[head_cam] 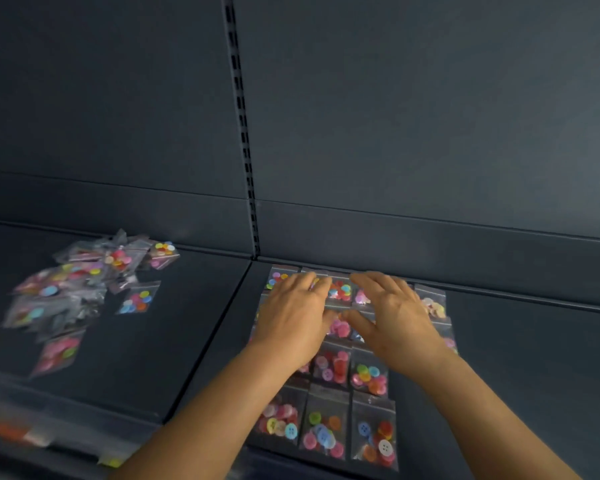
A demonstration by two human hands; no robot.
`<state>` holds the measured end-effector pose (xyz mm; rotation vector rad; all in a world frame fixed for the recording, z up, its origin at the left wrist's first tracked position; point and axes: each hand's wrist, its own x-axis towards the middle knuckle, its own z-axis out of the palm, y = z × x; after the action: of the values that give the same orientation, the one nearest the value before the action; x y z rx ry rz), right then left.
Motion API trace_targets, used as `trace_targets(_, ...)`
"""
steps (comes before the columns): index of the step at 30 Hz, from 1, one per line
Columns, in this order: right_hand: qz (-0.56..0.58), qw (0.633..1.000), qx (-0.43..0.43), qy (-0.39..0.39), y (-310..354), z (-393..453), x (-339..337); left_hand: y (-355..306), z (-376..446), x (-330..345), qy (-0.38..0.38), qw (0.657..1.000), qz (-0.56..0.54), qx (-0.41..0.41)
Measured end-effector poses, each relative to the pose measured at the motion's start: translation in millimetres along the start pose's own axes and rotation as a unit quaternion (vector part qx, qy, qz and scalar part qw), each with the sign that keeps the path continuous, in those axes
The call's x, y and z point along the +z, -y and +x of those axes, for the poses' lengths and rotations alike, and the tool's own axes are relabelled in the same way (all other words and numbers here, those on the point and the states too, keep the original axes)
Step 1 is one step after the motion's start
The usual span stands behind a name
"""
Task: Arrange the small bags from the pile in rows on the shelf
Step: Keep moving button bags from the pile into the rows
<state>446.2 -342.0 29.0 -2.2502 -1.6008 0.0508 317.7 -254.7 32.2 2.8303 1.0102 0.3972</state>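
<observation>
A loose pile of small clear bags (80, 282) filled with coloured buttons lies on the left part of the dark shelf (146, 348). On the right part, several such bags lie flat in rows (326, 424) from the back wall to the front edge. My left hand (293, 317) and my right hand (392, 313) are spread palm down over the back rows, fingers fairly straight, side by side. Whether they touch the bags I cannot tell. The hands hide several bags beneath them.
A single bag (138, 299) lies apart just right of the pile. A slotted upright (243, 133) runs up the dark back wall. A seam (219, 323) divides the two shelf panels. Blurred clear packaging (21, 427) shows at the lower left.
</observation>
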Motion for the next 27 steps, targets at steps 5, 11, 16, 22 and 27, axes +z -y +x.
trace_targets(5, 0.007, 0.999, -0.047, 0.01, 62.6, 30.8, 22.6, 68.1, -19.2, -24.9, -0.015, 0.999, 0.011, -0.04)
trace_targets(11, 0.02, 0.996, -0.081, 0.031, 147.1, 65.0, 58.5, 158.8, -42.9, -44.1, -0.014, 0.997, 0.018, -0.078)
trace_targets(16, 0.028, 0.995, -0.08, 0.05, 204.3, 89.1, 91.0, 226.7, -55.7, -52.8, -0.009, 0.995, 0.019, -0.097)
trace_targets(22, 0.033, 0.993, -0.063, 0.089, 251.7, 111.3, 131.0, 294.5, -60.1, -45.7, 0.015, 0.992, 0.016, -0.122)
trace_targets(27, 0.036, 0.993, -0.051, 0.101, 271.4, 128.8, 157.7, 331.9, -39.6, -36.2, 0.046, 0.99, 0.012, -0.129)
